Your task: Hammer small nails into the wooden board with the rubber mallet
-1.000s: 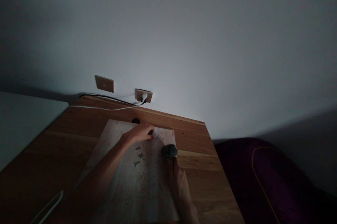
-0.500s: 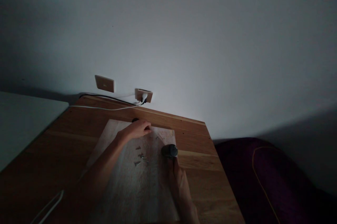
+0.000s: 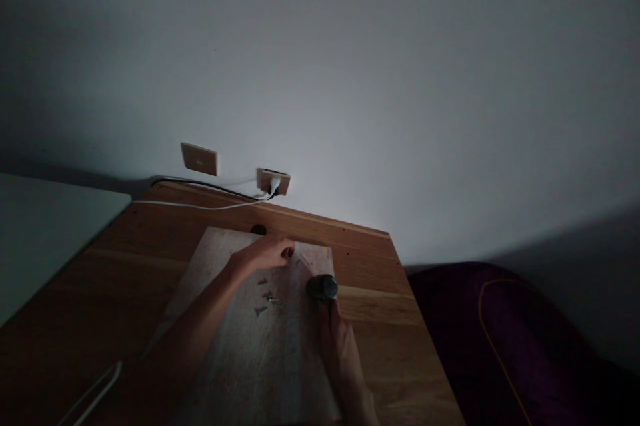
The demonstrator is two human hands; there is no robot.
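A pale board (image 3: 250, 359) lies on the wooden desk (image 3: 125, 259). My left hand (image 3: 265, 254) rests near the board's far edge, fingers curled into a pinch; what they hold is too small and dark to see. Several small dark nails or screws (image 3: 266, 297) lie loose on the board just below that hand. My right hand (image 3: 340, 349) reaches along the board's right side and is closed on a dark rounded object (image 3: 323, 287), perhaps a stone, which rests on the board.
Behind the desk, the wall carries a switch plate (image 3: 199, 159) and a socket (image 3: 273, 181) with a white plug; cables (image 3: 200, 203) trail along the desk's back edge. A white surface (image 3: 45, 226) adjoins on the left. A dark purple seat (image 3: 500, 346) stands on the right.
My left hand went slightly toward the board's far edge, then came back down and right to about where it began. The right hand and the dark object stayed still.
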